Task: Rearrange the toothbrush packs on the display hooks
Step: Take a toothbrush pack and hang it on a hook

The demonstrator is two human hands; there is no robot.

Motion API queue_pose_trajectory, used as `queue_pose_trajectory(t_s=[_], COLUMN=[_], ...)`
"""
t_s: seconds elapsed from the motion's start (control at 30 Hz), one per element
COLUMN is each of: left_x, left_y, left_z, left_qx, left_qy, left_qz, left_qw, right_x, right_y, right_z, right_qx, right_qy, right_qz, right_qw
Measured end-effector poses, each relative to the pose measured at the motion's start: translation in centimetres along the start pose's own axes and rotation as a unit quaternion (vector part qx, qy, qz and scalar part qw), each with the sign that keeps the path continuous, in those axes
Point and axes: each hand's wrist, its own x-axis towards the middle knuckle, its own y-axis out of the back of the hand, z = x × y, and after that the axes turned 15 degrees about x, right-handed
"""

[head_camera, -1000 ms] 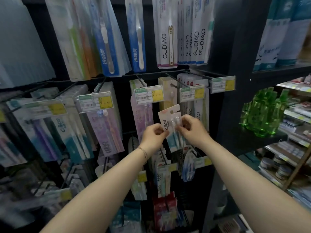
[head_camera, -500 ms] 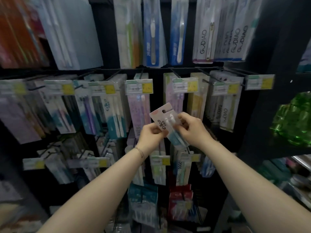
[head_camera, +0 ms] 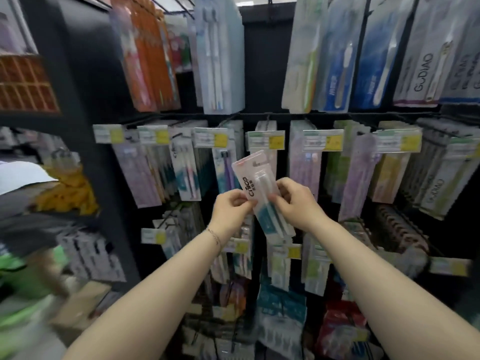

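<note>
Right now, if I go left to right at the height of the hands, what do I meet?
Lilac packs → left hand → white Cnice pack → right hand → purple pack → GUDIAO pack

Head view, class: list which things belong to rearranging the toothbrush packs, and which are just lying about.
Job: Cnice pack, pinched by left hand and right hand; hanging packs on the middle row; price tags.
Lying about: yellow goods on the left shelf; brown gridded item above them.

Pink-white toothbrush pack (head_camera: 255, 188), tilted left, off hooks, before display.
</note>
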Motion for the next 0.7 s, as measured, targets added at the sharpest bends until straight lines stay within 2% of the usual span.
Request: queue_pose_trajectory(t_s=[0.43,0.7], left_x=[1.0,1.9], left_y=[17.9,23.3], left_z=[-8.1,-11.9], left_qx=[0.039,0.071], left_qy=[0.025,0.051], left_qz=[0.037,0.039], left_qw=[0.998,0.995], right_x=[4.4,6.3], right_y=[-19.1,-25.5], right_z=[-8.3,-9.9], right_qx=[0.09,0.086], right_qy=[-0.017,-0.049], right_qz=[0.005,-0.024], right_qw=[0.996,0.995])
